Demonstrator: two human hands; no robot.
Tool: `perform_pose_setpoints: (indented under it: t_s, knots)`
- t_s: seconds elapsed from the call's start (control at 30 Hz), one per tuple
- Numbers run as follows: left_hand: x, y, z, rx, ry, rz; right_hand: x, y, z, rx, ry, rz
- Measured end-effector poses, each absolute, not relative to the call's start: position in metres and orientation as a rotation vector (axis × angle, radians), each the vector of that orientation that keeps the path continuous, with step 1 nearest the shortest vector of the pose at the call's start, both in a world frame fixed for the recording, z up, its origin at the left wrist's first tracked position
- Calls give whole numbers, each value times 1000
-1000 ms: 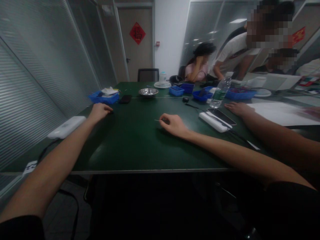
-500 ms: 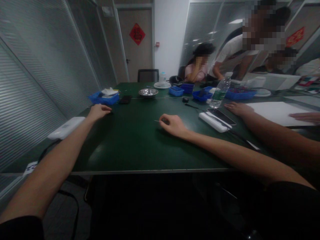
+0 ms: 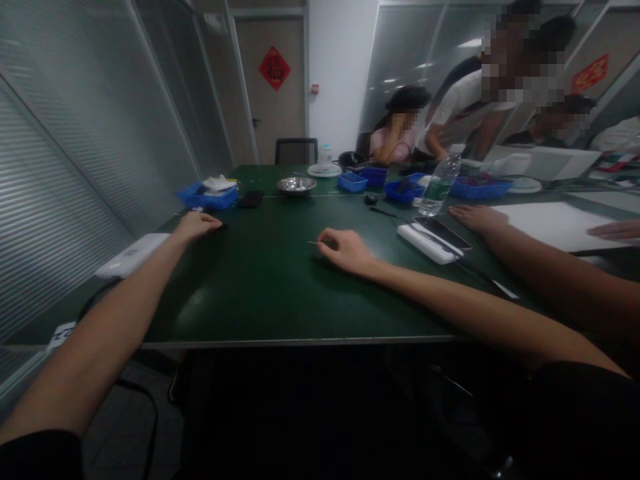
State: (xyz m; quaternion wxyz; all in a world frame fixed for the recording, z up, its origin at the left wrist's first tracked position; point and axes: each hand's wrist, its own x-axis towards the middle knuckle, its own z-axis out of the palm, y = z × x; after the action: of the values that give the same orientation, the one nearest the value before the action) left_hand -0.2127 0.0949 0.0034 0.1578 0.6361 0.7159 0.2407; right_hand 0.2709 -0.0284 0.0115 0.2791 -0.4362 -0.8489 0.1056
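My left hand (image 3: 199, 225) is at the left of the green table (image 3: 260, 287), just in front of a blue tray (image 3: 209, 195) with white tissue in it. Its fingertips are pinched together by a small dark thing (image 3: 225, 227) too small to make out. Near the table's middle, my right hand (image 3: 347, 248) rests with thumb and forefinger pinched on a thin, needle-like rod (image 3: 313, 242) that points left. Beyond the hands stands a shiny metal bowl (image 3: 297, 186), with a dark flat object (image 3: 251, 199) to its left.
Right of my right hand lie a white power strip (image 3: 430, 244), a phone (image 3: 443, 233) and a water bottle (image 3: 440, 187). Another person's hand (image 3: 470, 217) rests beside white paper (image 3: 560, 223). Blue trays (image 3: 353, 182) stand further back. A white box (image 3: 133, 255) is by my left forearm.
My left hand has shifted very slightly down and left, its fingers lower. My right hand and the thin rod stay nearly in place. The other person's far hand moved slightly right.
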Motion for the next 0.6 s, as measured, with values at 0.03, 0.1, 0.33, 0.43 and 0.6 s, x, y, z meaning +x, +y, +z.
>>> perform_pose_setpoints:
  t_s: [0.03,0.1,0.33,0.43,0.6]
  knots:
    - [-206,93,4,1776,2010,726,271,-28,12,-1163,-2286,287]
    - [-186,88,5,1725,1919,778,271,-29,12,-1148,-2301,290]
    - [-80,45,16,2008,1382,561,270,-29,11,-1061,-2379,276]
    - [-40,23,17,2057,1141,523,269,-29,10,-989,-2414,265]
    - [-11,4,13,2167,995,505,269,-32,10,-924,-2446,231]
